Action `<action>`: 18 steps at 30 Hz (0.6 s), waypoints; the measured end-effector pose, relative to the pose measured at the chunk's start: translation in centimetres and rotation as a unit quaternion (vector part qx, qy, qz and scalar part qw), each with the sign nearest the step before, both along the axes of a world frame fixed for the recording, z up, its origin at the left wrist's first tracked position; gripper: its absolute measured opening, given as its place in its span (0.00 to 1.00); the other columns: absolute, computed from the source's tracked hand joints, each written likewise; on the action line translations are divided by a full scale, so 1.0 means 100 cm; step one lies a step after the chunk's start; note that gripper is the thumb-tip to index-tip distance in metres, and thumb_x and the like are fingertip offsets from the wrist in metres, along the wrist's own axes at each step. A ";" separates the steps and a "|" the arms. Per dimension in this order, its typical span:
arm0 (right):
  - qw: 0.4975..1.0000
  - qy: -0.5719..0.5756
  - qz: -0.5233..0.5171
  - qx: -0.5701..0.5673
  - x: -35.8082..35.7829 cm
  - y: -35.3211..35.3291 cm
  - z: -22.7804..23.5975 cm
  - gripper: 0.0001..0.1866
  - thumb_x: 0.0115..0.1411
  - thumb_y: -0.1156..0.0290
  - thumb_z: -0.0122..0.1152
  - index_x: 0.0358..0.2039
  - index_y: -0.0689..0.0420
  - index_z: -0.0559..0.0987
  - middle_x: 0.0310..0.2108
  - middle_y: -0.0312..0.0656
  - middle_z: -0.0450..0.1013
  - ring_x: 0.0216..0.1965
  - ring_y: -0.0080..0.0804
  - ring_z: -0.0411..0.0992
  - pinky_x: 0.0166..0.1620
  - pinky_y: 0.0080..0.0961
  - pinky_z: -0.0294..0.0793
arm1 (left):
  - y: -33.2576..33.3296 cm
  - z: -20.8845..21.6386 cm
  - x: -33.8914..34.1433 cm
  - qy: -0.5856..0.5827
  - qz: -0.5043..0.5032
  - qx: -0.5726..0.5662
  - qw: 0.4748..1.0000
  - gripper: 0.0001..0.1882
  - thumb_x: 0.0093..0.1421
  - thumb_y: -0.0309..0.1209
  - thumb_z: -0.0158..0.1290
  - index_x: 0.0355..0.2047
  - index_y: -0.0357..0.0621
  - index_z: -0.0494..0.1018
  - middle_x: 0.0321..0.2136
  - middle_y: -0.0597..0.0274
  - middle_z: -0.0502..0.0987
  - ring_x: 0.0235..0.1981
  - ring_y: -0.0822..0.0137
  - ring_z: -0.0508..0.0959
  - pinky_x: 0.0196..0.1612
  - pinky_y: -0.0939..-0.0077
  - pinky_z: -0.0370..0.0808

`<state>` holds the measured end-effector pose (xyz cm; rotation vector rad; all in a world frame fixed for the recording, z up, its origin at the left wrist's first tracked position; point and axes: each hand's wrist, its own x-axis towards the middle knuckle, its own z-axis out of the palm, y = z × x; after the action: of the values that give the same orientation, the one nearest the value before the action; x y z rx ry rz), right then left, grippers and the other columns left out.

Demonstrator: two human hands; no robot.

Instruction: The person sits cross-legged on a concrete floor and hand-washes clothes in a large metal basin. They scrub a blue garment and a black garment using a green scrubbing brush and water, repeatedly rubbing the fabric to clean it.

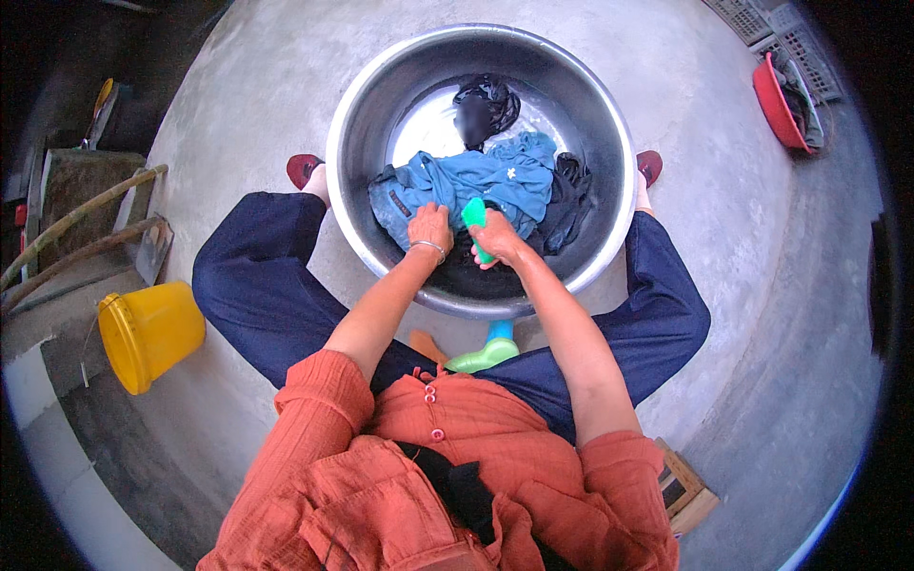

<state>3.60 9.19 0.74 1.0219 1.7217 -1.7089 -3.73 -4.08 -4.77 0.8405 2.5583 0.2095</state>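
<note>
Between my legs stands a wide metal basin (343,114) with wet clothes in it. A blue garment (466,176) with a small white mark lies spread across its near half. My left hand (430,228), with a bracelet at the wrist, is closed on the garment's near edge. Just beside it, my right hand (495,236) grips a long green scrub brush (473,213) over the cloth; its underside is hidden. Dark clothing (568,205) lies against the blue garment on the right, and a black wet bundle (487,105) sits at the basin's far side.
A yellow bucket (157,333) stands at left, near wooden poles (86,219). At the far right are a red basin (773,105) holding cloth and grey plastic crates (800,48). A green plastic object (484,356) shows below the metal basin, and a wooden stool (690,495) is behind my right side.
</note>
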 end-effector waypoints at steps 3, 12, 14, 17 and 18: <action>0.999 -0.007 0.029 -0.028 -0.004 -0.003 0.000 0.11 0.58 0.71 0.46 0.38 0.64 0.68 0.20 0.49 0.71 0.16 0.38 0.72 0.19 0.38 0.76 | -0.009 -0.014 -0.005 -0.120 0.149 0.227 0.955 0.07 0.49 0.27 0.51 0.29 0.43 0.68 0.26 0.59 0.70 0.30 0.66 0.70 0.36 0.69 0.69; 0.977 -0.052 -0.085 0.190 0.015 0.062 -0.016 0.07 0.53 0.75 0.48 0.31 0.65 0.71 0.20 0.51 0.72 0.15 0.38 0.72 0.16 0.34 0.75 | -0.024 0.120 -0.021 -0.612 0.386 0.296 0.623 0.15 0.56 0.33 0.51 0.41 0.37 0.73 0.39 0.55 0.77 0.40 0.63 0.76 0.49 0.70 0.70; 0.965 -0.034 -0.033 0.257 0.016 0.066 0.010 0.07 0.55 0.74 0.48 0.32 0.64 0.70 0.17 0.48 0.70 0.14 0.35 0.71 0.15 0.32 0.74 | -0.029 0.121 -0.017 -0.554 0.340 0.306 0.695 0.17 0.56 0.36 0.53 0.42 0.38 0.71 0.38 0.57 0.77 0.38 0.65 0.77 0.46 0.71 0.72; 0.997 0.062 0.046 0.017 0.018 0.029 0.043 0.13 0.58 0.71 0.47 0.41 0.63 0.65 0.22 0.46 0.71 0.16 0.34 0.72 0.15 0.29 0.73 | -0.016 0.113 -0.004 -0.546 0.376 0.360 0.657 0.16 0.59 0.38 0.50 0.43 0.39 0.70 0.36 0.59 0.77 0.35 0.67 0.78 0.42 0.73 0.74; 0.991 0.110 0.056 -0.054 0.018 0.010 0.052 0.14 0.57 0.72 0.48 0.44 0.63 0.66 0.22 0.46 0.70 0.16 0.35 0.72 0.14 0.29 0.72 | -0.012 0.122 0.000 -0.560 0.326 0.382 0.659 0.16 0.61 0.39 0.49 0.43 0.41 0.70 0.36 0.61 0.76 0.34 0.69 0.77 0.40 0.74 0.75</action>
<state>5.37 10.23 5.94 0.6970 1.7623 -1.8750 -3.71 -5.26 7.39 -0.1454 1.3339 1.5441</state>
